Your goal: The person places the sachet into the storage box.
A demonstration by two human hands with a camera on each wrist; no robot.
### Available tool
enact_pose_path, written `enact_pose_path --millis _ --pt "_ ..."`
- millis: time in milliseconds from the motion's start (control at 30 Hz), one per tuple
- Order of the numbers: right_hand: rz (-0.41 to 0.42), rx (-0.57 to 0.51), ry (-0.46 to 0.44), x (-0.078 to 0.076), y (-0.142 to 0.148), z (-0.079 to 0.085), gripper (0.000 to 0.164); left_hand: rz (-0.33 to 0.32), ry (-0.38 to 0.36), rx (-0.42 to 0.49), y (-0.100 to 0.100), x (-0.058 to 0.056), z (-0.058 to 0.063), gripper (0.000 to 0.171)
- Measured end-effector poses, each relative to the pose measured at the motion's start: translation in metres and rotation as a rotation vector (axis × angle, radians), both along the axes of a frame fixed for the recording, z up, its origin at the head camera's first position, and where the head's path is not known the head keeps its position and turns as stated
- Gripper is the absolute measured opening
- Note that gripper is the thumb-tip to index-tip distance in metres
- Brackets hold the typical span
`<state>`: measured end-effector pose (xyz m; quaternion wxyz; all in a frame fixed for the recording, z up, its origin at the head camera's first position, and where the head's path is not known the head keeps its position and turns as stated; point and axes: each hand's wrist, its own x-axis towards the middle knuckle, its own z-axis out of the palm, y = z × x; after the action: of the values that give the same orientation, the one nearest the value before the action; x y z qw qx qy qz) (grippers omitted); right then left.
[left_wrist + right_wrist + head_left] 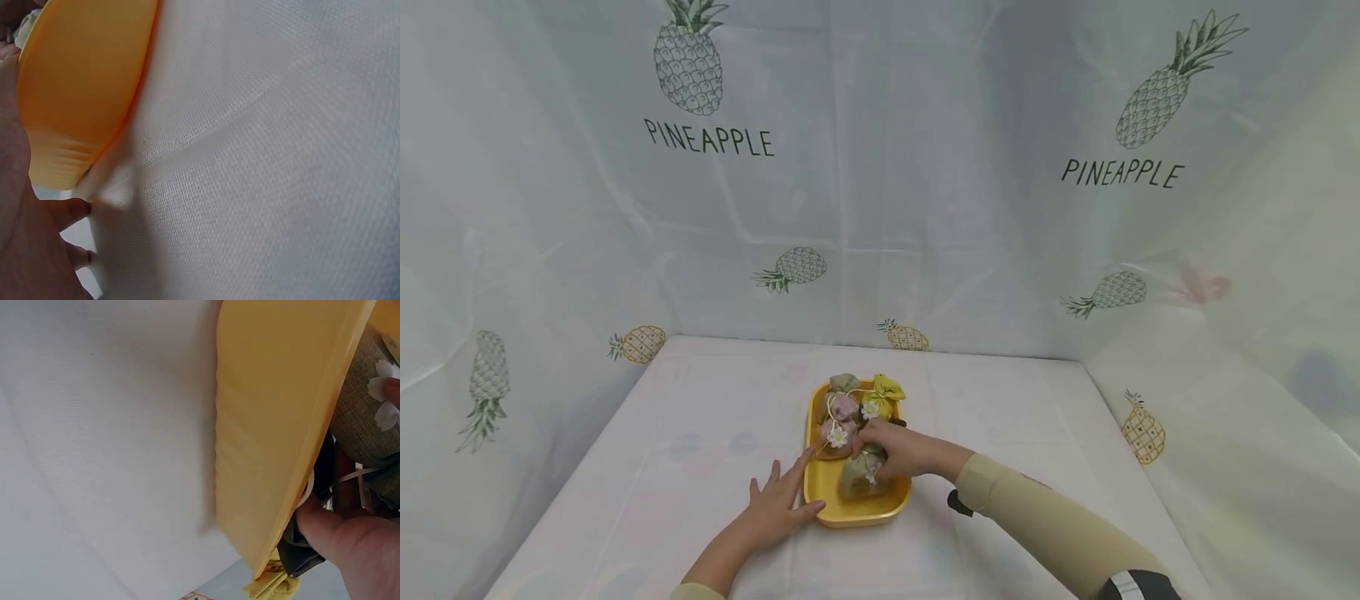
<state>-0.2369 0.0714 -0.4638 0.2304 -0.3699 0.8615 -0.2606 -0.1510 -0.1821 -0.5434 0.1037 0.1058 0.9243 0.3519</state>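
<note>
A yellow plastic tray (823, 507) on the table holds several small drawstring pouches. My right hand (898, 450) reaches in from the right and grips a grey-green pouch (857, 479) with a white flower, at the tray's near end. The same pouch (359, 419) shows rough cloth in the right wrist view. Against the tray's left rim rests my left hand (777, 507), fingers spread. Beyond the gripped pouch lie a pink pouch (844, 408) with a white flower, a yellow pouch (886, 388) and an olive one (844, 382). A dark pouch (299, 553) is partly hidden by the right hand.
A pale cloth covers the table (722, 400). Behind and at both sides hang pineapple-print sheets (910, 208). The tray's outer wall (87, 81) rises beside the left hand. A small black object (958, 502) sits under the right forearm.
</note>
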Motion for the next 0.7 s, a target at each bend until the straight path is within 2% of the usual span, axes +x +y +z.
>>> enact_pose_path --millis 267,700 --pt "-0.014 0.040 0.020 -0.009 -0.007 -0.002 0.040 0.004 -0.006 -0.002 0.001 0.000 -0.001 0.087" --pt "-0.002 0.120 0.086 -0.012 -0.016 -0.007 0.039 0.004 -0.010 0.001 0.000 0.001 0.000 0.087"
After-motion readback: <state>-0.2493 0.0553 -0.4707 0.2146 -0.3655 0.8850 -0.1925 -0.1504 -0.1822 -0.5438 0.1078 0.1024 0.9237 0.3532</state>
